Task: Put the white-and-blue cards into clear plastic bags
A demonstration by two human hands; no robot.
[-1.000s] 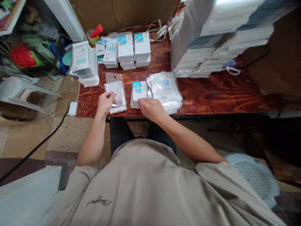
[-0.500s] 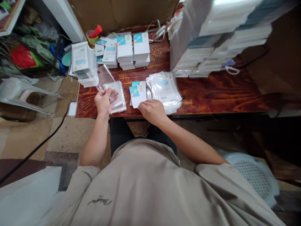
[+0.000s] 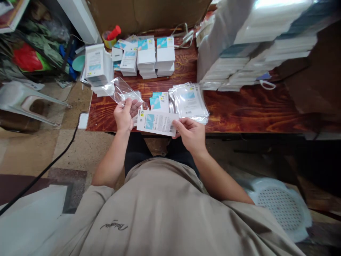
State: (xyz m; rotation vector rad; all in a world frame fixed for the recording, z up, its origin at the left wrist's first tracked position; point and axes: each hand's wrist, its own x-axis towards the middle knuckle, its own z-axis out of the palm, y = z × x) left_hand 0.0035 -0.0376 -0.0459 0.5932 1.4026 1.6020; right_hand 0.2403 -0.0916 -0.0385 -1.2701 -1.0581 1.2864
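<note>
My left hand [image 3: 126, 113] pinches a clear plastic bag [image 3: 123, 89] between thumb and fingers, held over a small pile of bags partly hidden beneath it. Between the thumb and fingers of my right hand [image 3: 191, 133] is the right end of a printed white card [image 3: 158, 122], held nearly level with its small text and blue picture facing up. The card's left end reaches close to the bag. Behind it lie a few blue-and-white cards [image 3: 157, 101]. Just right of these sits a stack of bagged cards [image 3: 189, 99].
Several stacks of cards [image 3: 165, 58] stand along the back of the wooden table [image 3: 239, 113]. A tall pile of packed sleeves [image 3: 229, 67] rises at the right. At the table's left end is another card stack [image 3: 97, 65]. A stool [image 3: 282, 206] stands at the lower right.
My right hand has lifted a card off the small pile and turned it sideways towards the bag. My left hand still holds the bag, whose mouth now looks wider.
</note>
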